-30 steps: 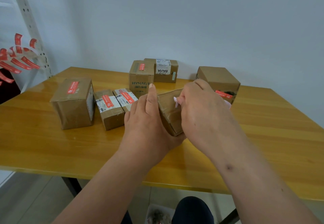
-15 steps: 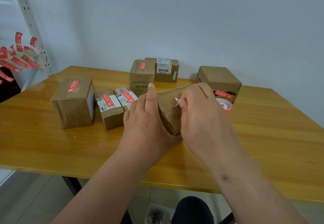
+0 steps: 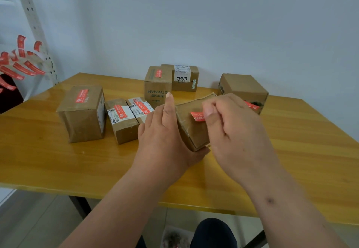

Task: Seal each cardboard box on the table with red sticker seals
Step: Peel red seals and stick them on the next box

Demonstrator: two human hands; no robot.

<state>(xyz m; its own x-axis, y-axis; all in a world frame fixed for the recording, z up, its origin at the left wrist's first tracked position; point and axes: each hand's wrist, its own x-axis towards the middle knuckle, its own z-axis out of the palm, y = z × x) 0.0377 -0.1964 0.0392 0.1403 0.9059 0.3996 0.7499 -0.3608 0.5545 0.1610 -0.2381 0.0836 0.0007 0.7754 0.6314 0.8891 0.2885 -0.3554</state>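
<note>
My left hand (image 3: 165,131) grips a small flat cardboard box (image 3: 192,129) from its left side and tilts it up off the wooden table (image 3: 58,162). A red sticker seal (image 3: 197,116) lies on the box's upper face. The thumb of my right hand (image 3: 231,129) presses on the seal's right end, and the other fingers curl over the box's right edge. The right part of the box is hidden behind that hand.
Several sealed boxes stand to the left: a large one (image 3: 82,113) and two small ones (image 3: 124,123). A HYNAUT box (image 3: 157,86) and a labelled box (image 3: 184,77) stand at the back, another box (image 3: 242,90) at the back right. Red sticker strips (image 3: 19,63) hang at the far left.
My right hand has drawn back to the right across the box, uncovering a red seal now stuck on its upper face. My left hand still holds the box.
</note>
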